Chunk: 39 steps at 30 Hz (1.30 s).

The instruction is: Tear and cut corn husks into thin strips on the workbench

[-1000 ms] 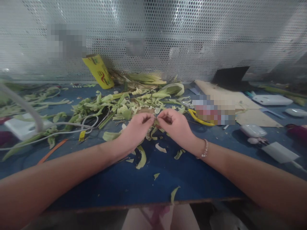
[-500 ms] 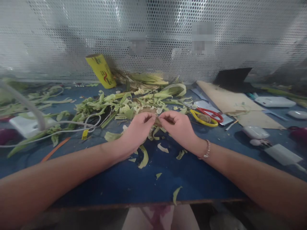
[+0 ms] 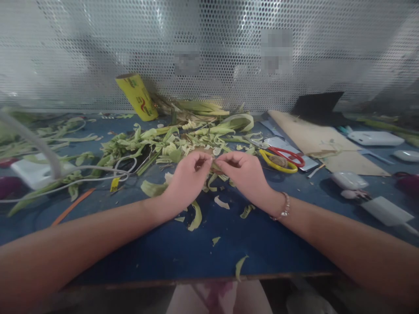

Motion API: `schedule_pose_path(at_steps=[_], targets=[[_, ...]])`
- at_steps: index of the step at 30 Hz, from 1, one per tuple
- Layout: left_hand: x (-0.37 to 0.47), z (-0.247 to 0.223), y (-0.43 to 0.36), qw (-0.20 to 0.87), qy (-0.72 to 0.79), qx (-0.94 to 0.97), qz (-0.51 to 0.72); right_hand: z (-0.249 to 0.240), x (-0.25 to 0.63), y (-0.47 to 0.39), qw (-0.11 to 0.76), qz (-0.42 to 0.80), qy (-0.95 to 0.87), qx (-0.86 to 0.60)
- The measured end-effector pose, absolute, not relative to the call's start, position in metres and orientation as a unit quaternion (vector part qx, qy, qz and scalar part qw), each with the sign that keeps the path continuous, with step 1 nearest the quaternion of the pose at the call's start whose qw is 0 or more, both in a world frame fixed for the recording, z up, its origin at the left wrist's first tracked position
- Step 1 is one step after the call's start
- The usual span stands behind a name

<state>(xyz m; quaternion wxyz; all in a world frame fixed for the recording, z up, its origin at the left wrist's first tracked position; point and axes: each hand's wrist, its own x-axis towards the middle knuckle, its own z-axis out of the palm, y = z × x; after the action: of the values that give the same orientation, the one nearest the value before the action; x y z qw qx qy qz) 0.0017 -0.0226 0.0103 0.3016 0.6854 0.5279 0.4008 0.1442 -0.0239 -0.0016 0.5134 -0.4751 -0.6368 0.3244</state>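
While the blue bench (image 3: pixel 157 257) carries a heap of green leaf scraps (image 3: pixel 183 140) on the far side, the left hand (image 3: pixel 191 181) and right hand (image 3: pixel 246 178) meet near its middle, thumbs and forefingers pinching a small strip (image 3: pixel 216 166) between them, its detail too small to tell. Judgement: close-set grips, light pressure and slow, even finger work should spare so thin a piece.

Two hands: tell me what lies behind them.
Beyond the left hand and right hand, green scraps spread toward the perforated wall; what the hands cover cannot be seen.
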Motion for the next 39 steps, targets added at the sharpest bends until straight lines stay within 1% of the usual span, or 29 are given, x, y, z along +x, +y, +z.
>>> schedule_pose_path(at_steps=[8,15,20,24,27,32,39], targets=[[0.0026,0.0098,-0.0272,0.255,0.527,0.702,0.406,-0.0022,0.1446,-0.0244,0.510,0.330,-0.635,-0.477],[0.0031,0.0089,-0.0278,0.248,0.519,0.707,0.411,-0.0021,0.1443,-0.0244,0.509,0.336,-0.635,-0.475],[0.0022,0.0115,-0.0266,0.282,0.524,0.693,0.406,0.0004,0.1446,-0.0252,0.506,0.322,-0.643,-0.477],[0.0013,0.0125,-0.0259,0.316,0.497,0.693,0.415,0.0020,0.1453,-0.0260,0.500,0.319,-0.651,-0.475],[0.0012,0.0134,-0.0254,0.317,0.483,0.704,0.413,0.0019,0.1456,-0.0265,0.504,0.315,-0.655,-0.466],[0.0005,0.0155,-0.0250,0.307,0.500,0.700,0.406,-0.0005,0.1460,-0.0263,0.507,0.311,-0.657,-0.462],[-0.0016,0.0118,-0.0241,0.342,0.504,0.678,0.411,-0.0046,0.1478,-0.0243,0.514,0.304,-0.659,-0.457]])
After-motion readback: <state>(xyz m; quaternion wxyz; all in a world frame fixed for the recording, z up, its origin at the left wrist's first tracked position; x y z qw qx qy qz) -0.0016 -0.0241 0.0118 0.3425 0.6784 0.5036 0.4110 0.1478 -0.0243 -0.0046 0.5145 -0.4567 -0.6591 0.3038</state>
